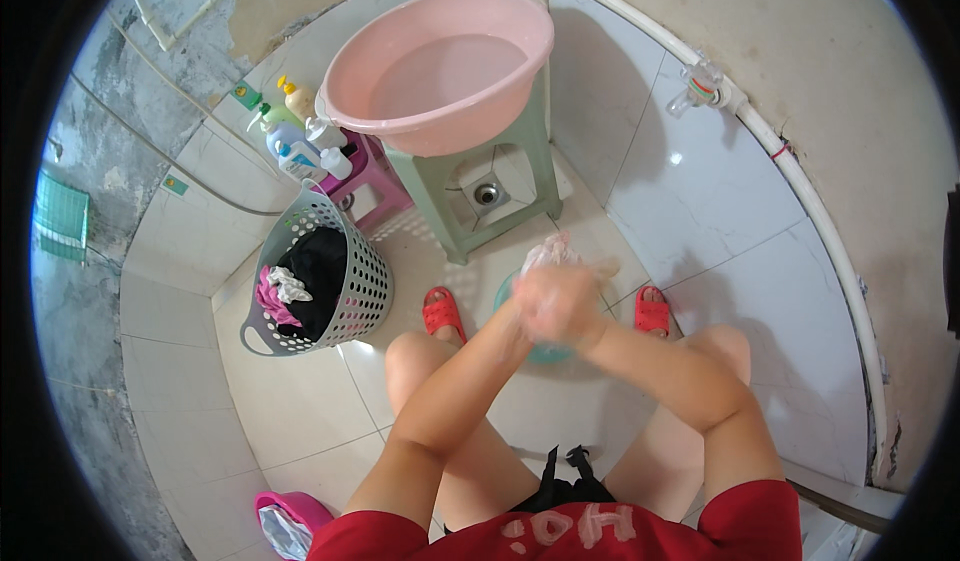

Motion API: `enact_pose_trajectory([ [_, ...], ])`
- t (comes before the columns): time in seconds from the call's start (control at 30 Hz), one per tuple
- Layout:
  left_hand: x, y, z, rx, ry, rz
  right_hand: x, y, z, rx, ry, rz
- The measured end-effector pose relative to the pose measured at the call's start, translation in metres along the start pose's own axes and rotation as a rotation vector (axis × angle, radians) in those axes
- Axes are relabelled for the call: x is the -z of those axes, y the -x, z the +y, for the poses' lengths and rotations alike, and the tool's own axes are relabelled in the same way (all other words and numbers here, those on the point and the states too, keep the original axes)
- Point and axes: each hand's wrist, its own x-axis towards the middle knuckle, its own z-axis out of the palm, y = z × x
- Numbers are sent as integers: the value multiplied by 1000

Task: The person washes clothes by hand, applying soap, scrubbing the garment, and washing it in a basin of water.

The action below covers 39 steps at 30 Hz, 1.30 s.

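Note:
A wet, pale pink cloth [553,252] is bunched up in my two hands, above a teal basin [550,353] on the floor between my feet. My left hand [538,302] and my right hand [574,310] are pressed together around it, blurred by motion, so the single fingers are hard to make out. Most of the teal basin is hidden beneath the hands and forearms. Ahead of me, a large pink plastic basin [450,73] holding water rests on a green plastic stool [499,231].
A grey perforated laundry basket [367,283] with dark, pink and white clothes stands at left. Behind it, pump bottles [298,157] crowd a magenta stool [375,182]. A floor drain [486,194] lies under the green stool. A lined pink bin [304,512] is at lower left; a pipe tap [697,90] is at right.

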Motion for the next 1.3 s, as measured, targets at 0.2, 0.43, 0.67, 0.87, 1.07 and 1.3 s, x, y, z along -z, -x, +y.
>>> enact_pose_trajectory([
  [0.2,-31,16,17,12,277,-125,17,-20,44,-494,34,11],
  [0.43,-49,25,19,-51,-11,177,19,-22,24,-175,-133,148],
  [0.67,-40,17,20,63,111,178,13,-15,53,-806,-26,-158],
  [0.87,70,-8,2,-88,125,-234,-9,-4,7,-100,1,-27],
  [1.07,-29,11,25,147,82,222,5,-9,20,-306,-36,-16],
  [1.3,-50,24,34,146,113,4,32,-26,55,-945,88,-210],
])
